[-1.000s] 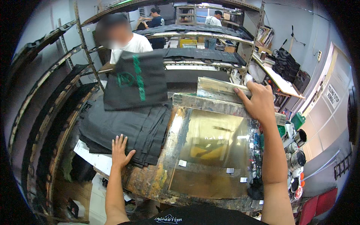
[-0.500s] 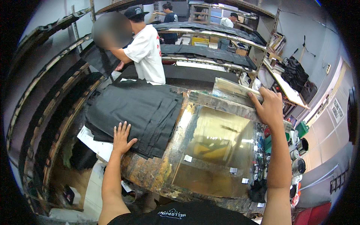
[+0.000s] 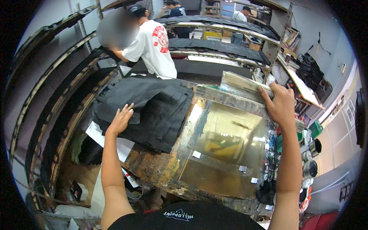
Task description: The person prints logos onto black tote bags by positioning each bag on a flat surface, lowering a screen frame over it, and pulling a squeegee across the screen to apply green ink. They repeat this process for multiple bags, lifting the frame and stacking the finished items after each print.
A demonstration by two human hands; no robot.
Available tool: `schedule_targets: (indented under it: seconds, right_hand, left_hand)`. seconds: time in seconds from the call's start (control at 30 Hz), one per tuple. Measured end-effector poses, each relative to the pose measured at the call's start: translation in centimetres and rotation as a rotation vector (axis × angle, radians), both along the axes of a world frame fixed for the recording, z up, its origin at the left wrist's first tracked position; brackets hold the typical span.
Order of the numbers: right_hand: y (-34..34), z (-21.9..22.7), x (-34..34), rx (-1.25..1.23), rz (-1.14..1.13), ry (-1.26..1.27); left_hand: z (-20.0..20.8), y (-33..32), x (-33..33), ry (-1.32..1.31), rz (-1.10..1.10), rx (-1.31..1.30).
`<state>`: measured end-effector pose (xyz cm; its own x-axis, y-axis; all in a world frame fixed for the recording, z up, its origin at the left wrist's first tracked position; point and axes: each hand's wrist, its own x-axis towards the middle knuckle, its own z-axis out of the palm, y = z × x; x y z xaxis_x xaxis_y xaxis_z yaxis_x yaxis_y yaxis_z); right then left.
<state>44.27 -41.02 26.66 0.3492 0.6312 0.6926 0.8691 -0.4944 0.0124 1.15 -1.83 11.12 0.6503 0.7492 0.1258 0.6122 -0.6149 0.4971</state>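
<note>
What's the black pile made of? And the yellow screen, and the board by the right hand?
The black pile looks like soft, dull cloth, because its layers crease and fold. The yellow screen is see-through with shiny glints, maybe fine mesh or plastic. The board could be wood: it's pale, streaky and looks worn.

That bench has a worn top, crusted with brown, black and yellowish stains, and its bare wood shows best along the near edge toward the left. Over the left half sits a loose, uneven stack of black cloth, its top rumpled, with a white sheet poking out from under it at the left edge. A flat screen, amber and see-through, takes up most of the right half, its thick bar toward the far edge, while a black rag lies bunched by the near right corner.
</note>
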Motion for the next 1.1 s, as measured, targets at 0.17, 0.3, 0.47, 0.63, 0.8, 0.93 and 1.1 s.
schedule_targets:
  seconds: [0.17,0.3,0.47,0.63,0.8,0.93,1.1]
  right_hand:
    - [0.3,-0.1,0.3,-0.001,0.007,-0.006]
    - [0.4,-0.5,1.0,0.012,0.013,-0.012]
    - [0.9,0.7,1.3,-0.012,-0.032,0.009]
    - [1.0,1.1,2.0,-0.012,-0.028,0.043]
    - [0.8,0.1,2.5,-0.026,-0.036,-0.003]
    - [2.2,-0.6,2.8,-0.004,0.012,-0.059]
    - [0.5,-0.4,3.9,0.074,-0.001,-0.139]
  left_hand:
    - [-2.3,1.1,2.8,0.354,-0.13,0.007]
    - [-6.1,0.6,4.4,0.3,-0.066,-0.192]
    - [-3.0,-8.2,10.9,0.46,-0.285,-0.06]
    - [-7.5,-17.4,20.6,0.328,-0.415,-0.293]
    - [-10.9,-26.2,24.8,0.203,-0.518,-0.141]
    - [-14.0,-27.6,19.2,0.365,-0.449,0.246]
    - [-15.1,-26.3,20.7,0.348,-0.584,0.186]
